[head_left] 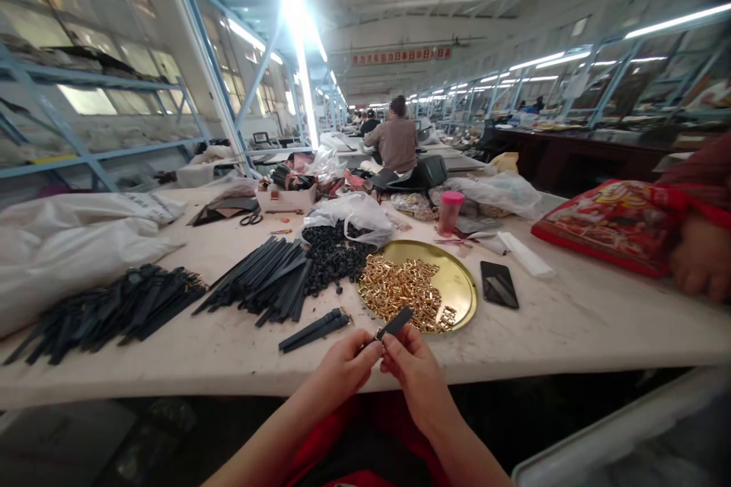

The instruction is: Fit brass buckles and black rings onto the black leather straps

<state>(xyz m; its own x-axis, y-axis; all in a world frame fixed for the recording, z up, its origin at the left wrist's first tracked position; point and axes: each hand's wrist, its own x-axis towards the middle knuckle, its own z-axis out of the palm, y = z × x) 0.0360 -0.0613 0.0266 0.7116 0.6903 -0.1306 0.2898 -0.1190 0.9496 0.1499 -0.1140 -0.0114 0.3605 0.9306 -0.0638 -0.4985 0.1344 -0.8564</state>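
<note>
Between my two hands is a dark strap with a small gold buckle at its lower end. My left hand pinches the buckle end, its fingertips closed. My right hand grips the strap from the other side, thumb on top. Just beyond them lies a round gold tray bearing a heap of gold buckles. A few straps with buckles rest on the table left of my hands. Farther left are a pile of plain dark straps and a heap of small black loops.
Another bundle of dark straps lies at far left beside white sacks. Right of the tray are a phone and a white roll. At the right edge another person's hand touches a red bag. A pink-lidded jar stands behind.
</note>
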